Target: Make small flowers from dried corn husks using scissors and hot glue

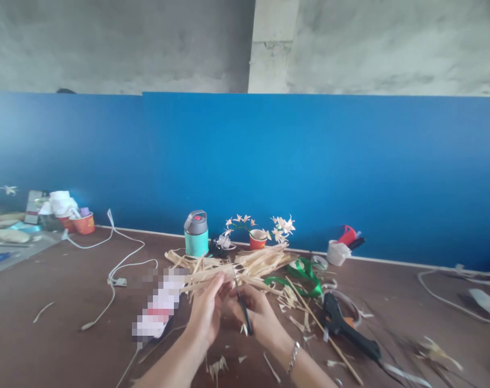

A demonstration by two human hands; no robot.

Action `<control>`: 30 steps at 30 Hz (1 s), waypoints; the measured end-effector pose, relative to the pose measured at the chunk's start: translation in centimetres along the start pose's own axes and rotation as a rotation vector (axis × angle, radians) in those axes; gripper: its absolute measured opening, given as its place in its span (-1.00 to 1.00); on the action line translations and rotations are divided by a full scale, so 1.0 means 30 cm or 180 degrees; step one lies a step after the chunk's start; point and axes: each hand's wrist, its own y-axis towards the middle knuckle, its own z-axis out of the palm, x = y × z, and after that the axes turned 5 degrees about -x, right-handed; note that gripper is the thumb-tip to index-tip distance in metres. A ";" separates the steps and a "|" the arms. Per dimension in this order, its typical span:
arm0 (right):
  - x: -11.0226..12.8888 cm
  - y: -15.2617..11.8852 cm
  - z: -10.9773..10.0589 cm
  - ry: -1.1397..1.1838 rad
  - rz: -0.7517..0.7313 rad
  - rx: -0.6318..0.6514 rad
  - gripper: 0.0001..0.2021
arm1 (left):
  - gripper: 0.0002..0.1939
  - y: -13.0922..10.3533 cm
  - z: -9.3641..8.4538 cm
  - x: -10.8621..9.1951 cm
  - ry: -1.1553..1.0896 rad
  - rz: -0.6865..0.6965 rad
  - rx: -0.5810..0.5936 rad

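Note:
My left hand [208,302] is closed, its fingertips pinched on something pale that I cannot make out clearly. Just to its right, my right hand [256,311] is closed around a dark, slim tool [244,313] with a thin pointed blade sticking up past the fingers. The two hands nearly touch at the fingertips. Directly beyond them lies a heap of dry, straw-coloured strips [265,261]. Small pale cut scraps [217,366] are scattered on the brown table [107,345] below and to the right of the hands.
A teal flask [196,243] and a red cup [257,240] with pale flowers [282,228] stand behind the heap. Green ribbon [309,277], a thin stick [329,337] and a black glue gun [350,331] lie right. White cables [116,264] and a blurred-out phone-like object [160,310] lie left.

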 end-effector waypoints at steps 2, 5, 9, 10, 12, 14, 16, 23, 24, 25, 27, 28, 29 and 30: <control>-0.012 0.003 0.001 0.0112 -0.0010 -0.0013 -0.69 | -0.78 -0.007 0.003 0.001 -0.0020 0.0000 0.0004; -0.033 0.008 0.000 0.0213 -0.0022 -0.0016 -0.73 | -0.81 -0.005 0.005 -0.001 -0.0038 0.0028 0.0006; -0.038 0.010 -0.004 0.0073 -0.0009 -0.0102 -0.78 | -0.82 0.005 0.003 -0.005 0.0018 0.0085 0.0049; -0.035 0.009 -0.005 0.0018 -0.0004 -0.0120 -0.79 | -0.82 0.007 0.002 -0.005 0.0039 0.0102 0.0047; -0.028 0.008 -0.007 -0.0111 -0.0016 -0.0165 -0.81 | -0.81 0.010 0.000 -0.005 0.0077 0.0131 0.0039; -0.027 0.009 -0.008 -0.0226 -0.0068 -0.0217 -0.84 | -0.80 0.013 -0.003 -0.003 0.0091 0.0135 0.0055; -0.031 0.010 -0.009 -0.0305 -0.0151 -0.0245 -0.88 | -0.79 0.016 -0.007 0.000 0.0082 0.0116 0.0073; -0.050 0.019 -0.015 -0.0414 0.0129 -0.0207 -0.83 | -0.83 0.032 -0.024 0.005 0.0004 0.0108 -0.0049; -0.054 0.021 -0.017 -0.0369 0.0220 -0.0166 -0.81 | -0.83 0.034 -0.025 0.005 -0.0007 0.0116 -0.0039; -0.057 0.023 -0.018 -0.0308 0.0299 -0.0130 -0.78 | -0.83 0.036 -0.025 0.004 -0.0017 0.0126 -0.0019; -0.064 0.025 -0.021 -0.0216 0.0396 -0.0078 -0.73 | -0.84 0.037 -0.026 0.003 -0.0018 0.0144 0.0009; -0.066 0.026 -0.021 -0.0202 0.0417 -0.0057 -0.72 | -0.85 0.036 -0.025 0.004 -0.0007 0.0143 0.0014; -0.066 0.026 -0.021 -0.0213 0.0428 -0.0042 -0.71 | -0.86 0.034 -0.025 0.004 0.0012 0.0132 0.0021; -0.064 0.026 -0.020 -0.0229 0.0437 -0.0031 -0.71 | -0.87 0.032 -0.024 0.005 0.0040 0.0099 0.0028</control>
